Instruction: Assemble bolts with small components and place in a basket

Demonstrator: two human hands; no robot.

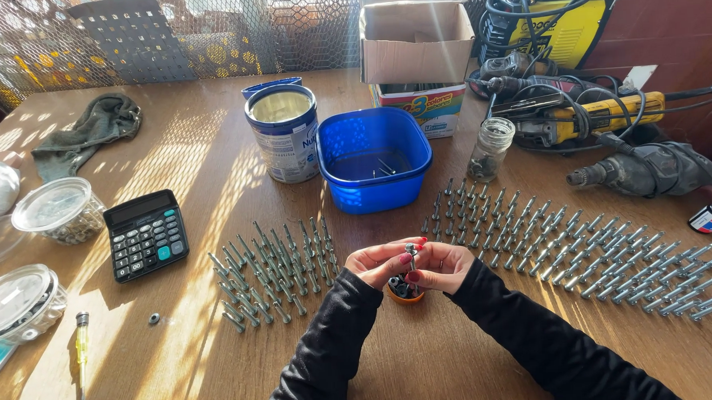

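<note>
Left hand: I see my left hand [383, 263] curled in at the table's middle, fingertips pinched onto the lower part of a small bolt [411, 256], steadying it upright.
Right hand: my right hand [443, 266] meets it from the other side, fingers closed on the same bolt near its top; the two hands touch, so the piece sits clamped between them.
Bolt: held just above the table, upright, over a small orange cap [405, 290] of dark little parts that sits right under my hands, close enough to pick from without reaching.
Left rows: a block of bolts [273, 272] lies in neat slanted rows beside my left forearm.
Right rows: a far larger block [582, 250] fans out to the right, laid parallel, likely so they can be counted at a glance.
Blue tub: a blue plastic tub [375, 159] stands behind the rows, nearly empty.
Others: a calculator [145, 234], a tin can [282, 131], a glass jar [490, 148] and power tools [610, 145] ring the wooden table [427, 365].
</note>
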